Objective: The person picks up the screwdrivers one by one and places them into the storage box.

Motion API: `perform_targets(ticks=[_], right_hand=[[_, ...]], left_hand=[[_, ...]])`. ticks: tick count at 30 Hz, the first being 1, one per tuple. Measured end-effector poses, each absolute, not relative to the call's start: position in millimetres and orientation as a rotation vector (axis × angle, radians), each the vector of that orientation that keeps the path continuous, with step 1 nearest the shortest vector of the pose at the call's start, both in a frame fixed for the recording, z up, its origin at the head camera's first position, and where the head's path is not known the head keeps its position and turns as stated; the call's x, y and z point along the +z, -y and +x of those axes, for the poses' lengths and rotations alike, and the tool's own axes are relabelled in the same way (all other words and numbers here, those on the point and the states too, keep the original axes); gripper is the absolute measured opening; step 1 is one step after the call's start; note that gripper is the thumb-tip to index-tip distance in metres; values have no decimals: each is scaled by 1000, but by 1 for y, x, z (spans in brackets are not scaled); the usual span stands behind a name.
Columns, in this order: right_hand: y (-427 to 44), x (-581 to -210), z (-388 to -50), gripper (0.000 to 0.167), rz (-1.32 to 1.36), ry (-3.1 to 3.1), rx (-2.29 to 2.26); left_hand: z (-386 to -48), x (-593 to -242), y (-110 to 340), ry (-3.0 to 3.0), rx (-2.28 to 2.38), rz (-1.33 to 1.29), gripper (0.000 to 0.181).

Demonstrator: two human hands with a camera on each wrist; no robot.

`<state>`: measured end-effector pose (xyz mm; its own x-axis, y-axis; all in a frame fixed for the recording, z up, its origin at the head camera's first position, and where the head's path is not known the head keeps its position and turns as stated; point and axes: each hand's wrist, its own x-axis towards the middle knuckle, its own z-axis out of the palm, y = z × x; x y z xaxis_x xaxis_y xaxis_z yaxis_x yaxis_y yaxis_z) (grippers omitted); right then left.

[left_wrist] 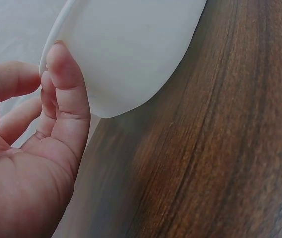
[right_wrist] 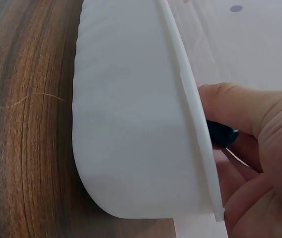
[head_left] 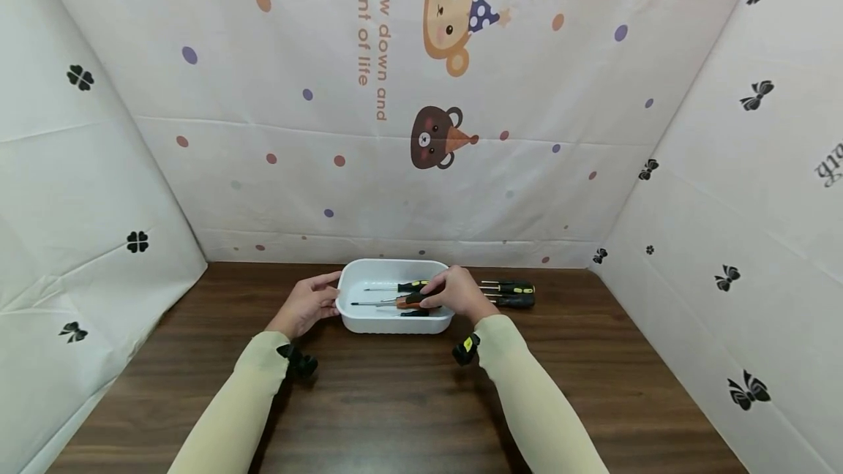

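A white plastic tray with rounded corners stands at the back of the table, several screwdrivers lying in it. My left hand holds the tray's left end, with fingertips against the rim and outer wall in the left wrist view. Over the right end, my right hand grips an orange-and-black screwdriver by its handle, the shaft pointing left inside the tray. A black-and-yellow screwdriver lies behind it, and a smaller dark-handled one in front. In the right wrist view, the tray wall hides most of the fingers.
Right of the tray, partly behind my right hand, more screwdrivers lie on the dark wood table, among them a black-and-yellow one and a black-handled one. White printed cloth walls enclose the back and both sides.
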<state>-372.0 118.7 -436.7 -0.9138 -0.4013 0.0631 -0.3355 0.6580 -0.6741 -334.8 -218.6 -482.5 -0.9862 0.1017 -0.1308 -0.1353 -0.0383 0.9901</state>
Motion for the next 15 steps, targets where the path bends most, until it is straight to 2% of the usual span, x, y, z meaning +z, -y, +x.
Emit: perform_targets(ticks=[15], right_hand=[[-104,-431,-373,13,-610,-2803,-929]], left_hand=[[-335,-483,219,-2042,2163,-27,56]])
